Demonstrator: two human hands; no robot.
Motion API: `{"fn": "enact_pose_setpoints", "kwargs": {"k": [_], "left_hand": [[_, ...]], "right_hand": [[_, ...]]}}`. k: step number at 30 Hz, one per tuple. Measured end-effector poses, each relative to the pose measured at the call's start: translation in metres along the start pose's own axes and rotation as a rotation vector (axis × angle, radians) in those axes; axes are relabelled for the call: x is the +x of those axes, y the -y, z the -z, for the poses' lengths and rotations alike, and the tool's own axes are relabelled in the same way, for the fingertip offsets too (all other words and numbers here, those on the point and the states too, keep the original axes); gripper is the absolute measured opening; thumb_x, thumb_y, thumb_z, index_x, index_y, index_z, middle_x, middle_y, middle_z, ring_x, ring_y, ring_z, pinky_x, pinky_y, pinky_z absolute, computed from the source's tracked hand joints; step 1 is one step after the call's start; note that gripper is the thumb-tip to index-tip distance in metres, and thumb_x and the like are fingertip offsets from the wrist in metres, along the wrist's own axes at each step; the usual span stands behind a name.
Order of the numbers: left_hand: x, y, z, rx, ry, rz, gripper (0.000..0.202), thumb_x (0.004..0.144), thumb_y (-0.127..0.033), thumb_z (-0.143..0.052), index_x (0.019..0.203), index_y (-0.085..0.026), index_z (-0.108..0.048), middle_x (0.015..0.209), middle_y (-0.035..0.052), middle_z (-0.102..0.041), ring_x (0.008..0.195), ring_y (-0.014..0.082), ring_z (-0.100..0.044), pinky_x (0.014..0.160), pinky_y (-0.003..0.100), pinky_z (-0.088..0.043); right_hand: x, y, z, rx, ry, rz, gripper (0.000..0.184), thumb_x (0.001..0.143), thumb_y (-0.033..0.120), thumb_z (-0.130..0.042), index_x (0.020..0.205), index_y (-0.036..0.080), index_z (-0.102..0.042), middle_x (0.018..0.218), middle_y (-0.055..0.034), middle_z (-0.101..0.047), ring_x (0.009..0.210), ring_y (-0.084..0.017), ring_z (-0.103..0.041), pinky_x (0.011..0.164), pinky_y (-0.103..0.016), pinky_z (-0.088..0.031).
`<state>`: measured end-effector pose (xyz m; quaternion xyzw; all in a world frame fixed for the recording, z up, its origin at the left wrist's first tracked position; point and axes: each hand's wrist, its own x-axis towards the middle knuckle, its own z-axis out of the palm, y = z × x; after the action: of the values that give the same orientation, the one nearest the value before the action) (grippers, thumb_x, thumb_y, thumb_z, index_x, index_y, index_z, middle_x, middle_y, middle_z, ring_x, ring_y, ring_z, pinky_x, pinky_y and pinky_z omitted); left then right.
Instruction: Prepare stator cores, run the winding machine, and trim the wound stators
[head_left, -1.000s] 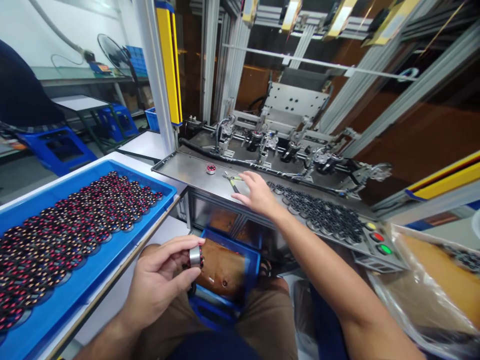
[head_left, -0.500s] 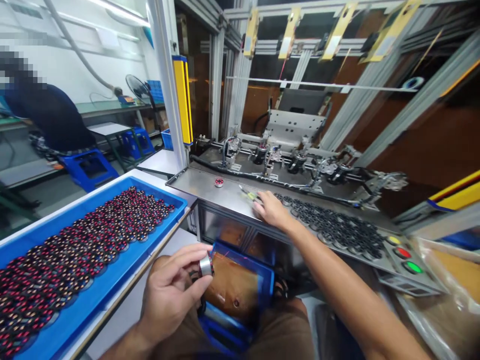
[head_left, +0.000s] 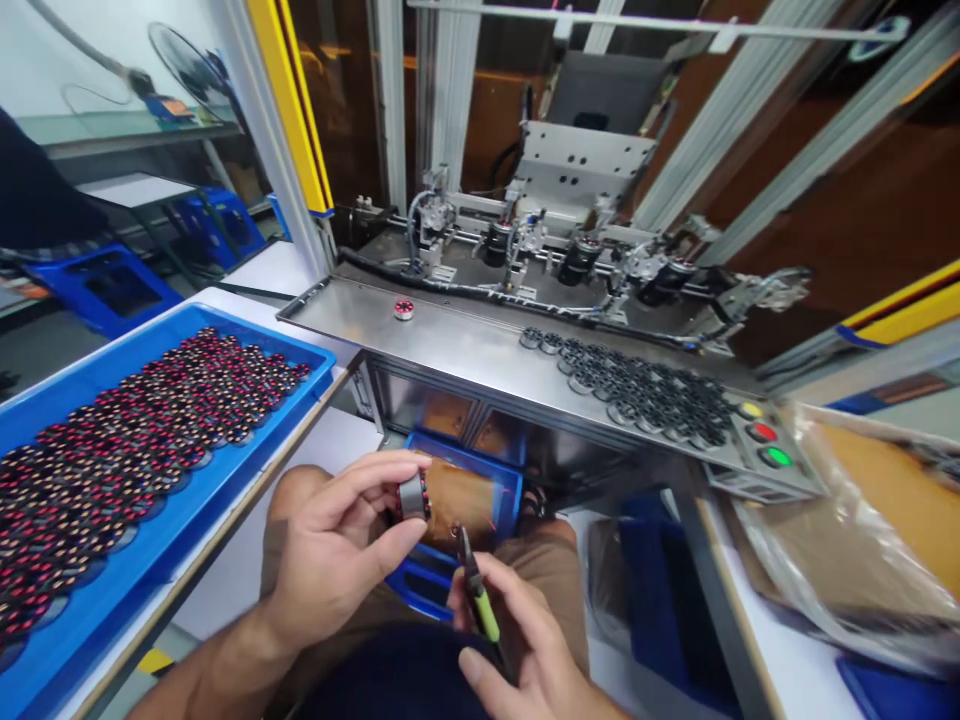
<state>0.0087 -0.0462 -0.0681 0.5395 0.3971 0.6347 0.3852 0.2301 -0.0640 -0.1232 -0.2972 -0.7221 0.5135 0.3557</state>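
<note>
My left hand pinches a wound motor stator on edge between thumb and fingers; its silver rim and some red winding show. Held low in front of my lap, my right hand is closed round small pliers with green and black handles. The dark jaws point up and away from me, to the right of the stator and apart from it. Another stator, with a red top, sits on the metal shelf ahead.
On the left stands a blue tray filled with similar stators. Dark ring parts cover the shelf's right side, beside a button box. Behind is a winding machine; below, a blue stool. A seated person is at far left.
My right hand has come back from the shelf to my lap, bringing the pliers that lay there. The left hand still holds the stator. The view has tipped downward.
</note>
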Motion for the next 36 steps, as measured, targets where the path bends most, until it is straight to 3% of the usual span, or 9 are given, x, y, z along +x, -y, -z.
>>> {"fn": "enact_pose_setpoints", "kwargs": {"k": [2,4,7,11,17,24,27,36], "left_hand": [[-0.001,-0.001,-0.005,0.013,0.021,-0.002,0.043,0.08,-0.002,-0.068,0.117,-0.025,-0.066,0.123,0.0064,-0.065,0.116,0.0191,-0.062,0.098,0.026,-0.054],[-0.001,-0.003,-0.008,0.032,0.037,-0.002,0.044,0.08,-0.002,-0.068,0.118,-0.025,-0.066,0.123,0.0065,-0.065,0.116,0.0193,-0.062,0.097,0.026,-0.054],[-0.002,-0.005,-0.01,0.057,0.045,-0.007,0.043,0.08,-0.003,-0.068,0.117,-0.026,-0.066,0.12,0.0058,-0.065,0.115,0.0189,-0.062,0.097,0.025,-0.054],[-0.003,-0.007,-0.01,0.085,0.031,-0.008,0.043,0.08,-0.003,-0.069,0.116,-0.027,-0.066,0.117,0.0047,-0.066,0.113,0.0178,-0.063,0.098,0.025,-0.053],[-0.006,-0.005,-0.011,0.077,0.038,0.008,0.044,0.079,-0.003,-0.07,0.116,-0.027,-0.066,0.118,0.0054,-0.066,0.115,0.0187,-0.062,0.096,0.024,-0.053],[-0.005,-0.005,-0.011,-0.006,0.056,0.025,0.036,0.083,-0.008,-0.067,0.115,-0.026,-0.066,0.121,0.0073,-0.065,0.117,0.0214,-0.061,0.091,0.028,-0.056],[-0.004,-0.007,-0.01,0.055,0.033,-0.033,0.032,0.084,-0.007,-0.064,0.11,-0.025,-0.068,0.118,0.0077,-0.067,0.115,0.0215,-0.062,0.091,0.029,-0.056],[-0.006,-0.009,-0.011,0.168,0.023,-0.072,0.036,0.082,-0.002,-0.064,0.108,-0.025,-0.068,0.116,0.0073,-0.069,0.111,0.0208,-0.064,0.092,0.03,-0.055]], "right_hand": [[0.007,0.006,0.005,-0.13,-0.031,0.084,0.072,0.075,0.012,-0.063,0.143,0.023,-0.041,0.127,-0.0142,-0.06,0.111,-0.026,-0.063,0.096,-0.037,-0.053],[0.016,0.013,0.01,-0.16,-0.045,0.14,0.074,0.073,0.01,-0.061,0.143,0.023,-0.042,0.127,-0.0122,-0.06,0.115,-0.026,-0.061,0.099,-0.036,-0.051],[0.024,0.016,0.011,-0.097,-0.034,0.18,0.076,0.072,0.009,-0.057,0.144,0.024,-0.042,0.118,-0.0086,-0.063,0.102,-0.02,-0.064,0.093,-0.031,-0.053],[0.026,0.014,0.007,-0.071,-0.011,0.199,0.075,0.072,0.008,-0.056,0.144,0.026,-0.043,0.118,-0.008,-0.063,0.1,-0.02,-0.063,0.091,-0.033,-0.053],[0.024,0.014,0.008,-0.139,-0.054,0.215,0.072,0.073,0.005,-0.054,0.141,0.028,-0.047,0.09,-0.003,-0.065,0.077,-0.015,-0.062,0.072,-0.026,-0.055],[0.018,0.009,0.008,-0.252,-0.121,0.207,0.074,0.071,0.003,-0.054,0.141,0.027,-0.047,0.119,-0.0082,-0.067,0.094,-0.019,-0.068,0.094,-0.031,-0.053],[0.022,0.012,0.007,-0.145,-0.08,0.224,0.076,0.069,0.005,-0.052,0.142,0.023,-0.045,0.117,-0.0103,-0.065,0.101,-0.022,-0.065,0.091,-0.034,-0.054],[0.03,0.023,0.004,-0.073,-0.048,0.235,0.077,0.069,0.005,-0.052,0.143,0.025,-0.045,0.104,-0.0082,-0.063,0.087,-0.02,-0.063,0.076,-0.031,-0.055]]}}
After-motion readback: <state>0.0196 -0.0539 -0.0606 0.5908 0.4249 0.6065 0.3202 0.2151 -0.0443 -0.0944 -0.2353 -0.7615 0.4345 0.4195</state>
